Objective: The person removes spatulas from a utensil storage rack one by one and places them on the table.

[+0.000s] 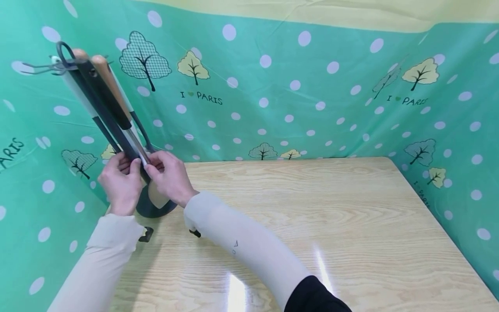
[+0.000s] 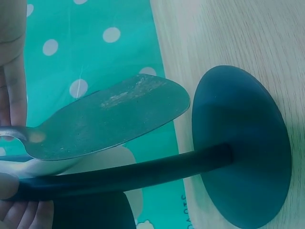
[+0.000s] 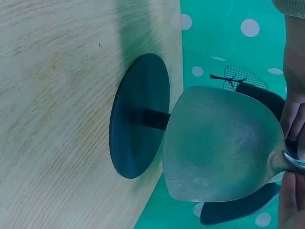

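Note:
A utensil stand with a round black base point(image 1: 144, 206), a black pole point(image 2: 138, 173) and a hooked top rack point(image 1: 66, 65) stands at the back left of the table, leaning in the head view. My left hand point(image 1: 122, 184) grips the pole, thumb across it. With my right hand point(image 1: 171, 177) I pinch the steel neck of a turner, whose broad metal blade point(image 3: 224, 143) hangs down above the base. The turner's black handle point(image 1: 107, 95) reaches up to the rack. Behind it hang tools with wooden point(image 1: 111, 82) and white point(image 1: 79, 91) handles; black heads point(image 3: 238, 205) flank the blade.
The light wood table point(image 1: 312, 216) stretches out to the right and front. A green dotted cloth point(image 1: 265, 95) with tree prints hangs behind and at both sides, close to the stand on the left.

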Available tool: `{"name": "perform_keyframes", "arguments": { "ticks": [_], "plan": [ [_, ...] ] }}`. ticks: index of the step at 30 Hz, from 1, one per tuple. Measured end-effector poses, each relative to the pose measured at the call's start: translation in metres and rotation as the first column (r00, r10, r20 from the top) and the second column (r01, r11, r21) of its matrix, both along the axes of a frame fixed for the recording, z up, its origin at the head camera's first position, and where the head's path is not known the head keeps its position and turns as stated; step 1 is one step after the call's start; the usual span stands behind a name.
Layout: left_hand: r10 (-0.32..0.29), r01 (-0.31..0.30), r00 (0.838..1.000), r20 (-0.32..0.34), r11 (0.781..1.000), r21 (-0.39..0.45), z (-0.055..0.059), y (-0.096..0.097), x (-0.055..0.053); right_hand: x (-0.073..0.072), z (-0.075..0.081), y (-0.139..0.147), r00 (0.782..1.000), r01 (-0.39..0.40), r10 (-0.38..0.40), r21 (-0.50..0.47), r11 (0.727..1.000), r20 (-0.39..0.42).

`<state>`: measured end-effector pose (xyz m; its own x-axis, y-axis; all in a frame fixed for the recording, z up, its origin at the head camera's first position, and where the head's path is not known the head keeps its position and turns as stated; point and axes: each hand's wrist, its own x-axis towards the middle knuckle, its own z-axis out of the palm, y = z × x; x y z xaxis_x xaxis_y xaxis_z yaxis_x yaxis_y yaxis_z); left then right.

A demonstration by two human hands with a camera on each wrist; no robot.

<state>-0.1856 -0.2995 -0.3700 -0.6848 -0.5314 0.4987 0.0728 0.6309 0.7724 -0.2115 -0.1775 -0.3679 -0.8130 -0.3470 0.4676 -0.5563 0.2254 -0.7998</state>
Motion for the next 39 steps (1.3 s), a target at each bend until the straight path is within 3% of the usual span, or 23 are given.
{"name": "perform_keyframes", "arguments": {
  "ticks": [14, 39],
  "plan": [
    [-0.018, 0.017, 1.0, -0.018, 0.999, -0.03, 0.002, 0.004, 0.0, 0.002, -0.002, 0.004, 0.998, 0.009, -0.012, -0.033, 0.999, -0.069],
    [-0.015, 0.016, 0.999, 0.028, 1.0, -0.026, 0.003, 0.008, 0.004, 0.006, -0.006, 0.015, 0.999, -0.012, 0.008, -0.079, 0.997, -0.053]
  ]
}}
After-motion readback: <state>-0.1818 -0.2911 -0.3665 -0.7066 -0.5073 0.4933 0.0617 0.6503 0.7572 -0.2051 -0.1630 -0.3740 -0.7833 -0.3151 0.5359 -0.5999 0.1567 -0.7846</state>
